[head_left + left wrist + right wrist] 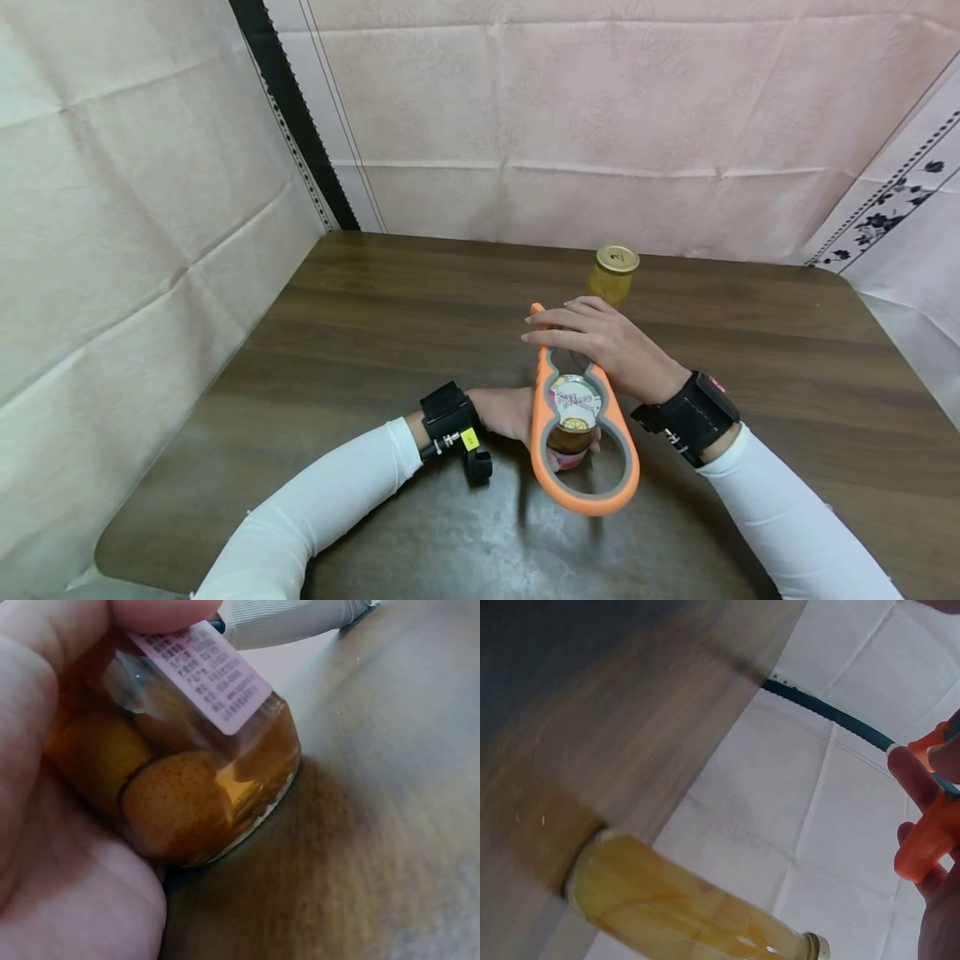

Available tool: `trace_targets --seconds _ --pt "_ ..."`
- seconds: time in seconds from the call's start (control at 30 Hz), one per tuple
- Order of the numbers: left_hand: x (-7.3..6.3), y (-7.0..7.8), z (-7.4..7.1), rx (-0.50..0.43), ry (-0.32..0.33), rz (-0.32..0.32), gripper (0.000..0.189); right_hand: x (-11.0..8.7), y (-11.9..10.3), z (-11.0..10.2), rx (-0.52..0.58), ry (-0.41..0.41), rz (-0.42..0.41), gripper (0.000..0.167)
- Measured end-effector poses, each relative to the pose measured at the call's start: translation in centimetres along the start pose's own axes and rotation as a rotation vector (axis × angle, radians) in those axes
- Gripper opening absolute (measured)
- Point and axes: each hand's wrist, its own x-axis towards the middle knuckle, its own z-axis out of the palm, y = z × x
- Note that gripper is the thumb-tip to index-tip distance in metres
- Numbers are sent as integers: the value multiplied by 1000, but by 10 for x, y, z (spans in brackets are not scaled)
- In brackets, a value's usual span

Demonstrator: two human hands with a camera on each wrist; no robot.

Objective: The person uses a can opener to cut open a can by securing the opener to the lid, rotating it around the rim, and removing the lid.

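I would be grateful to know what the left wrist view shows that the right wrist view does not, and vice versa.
Only the left wrist view shows the left hand gripping the amber jar, with its pink label, rounded pieces inside, and part of a pale sleeve.

Only the right wrist view shows the right hand with the orange tool, the yellow jar, and a dark band along the backdrop.

Both show the brown wood-grain tabletop.

Orange tool [928,844] in fingers [913,778], jar [682,904] apart.
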Motion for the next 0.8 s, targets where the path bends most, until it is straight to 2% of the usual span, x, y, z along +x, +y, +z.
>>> trace_targets --seconds 0.2,0.5,0.73,0.8 --pt "3 1 -2 54 -8 26 105 1 1 1 61 18 -13 48" --pt "4 1 -1 45 -13 41 117 0 5 7 176 33 -43 50" --pt "9 4 0 21 7 -20 117 0 6 8 168 31 -47 55" --pt "11 5 0 39 15 -13 116 0 5 7 165 20 -26 56"
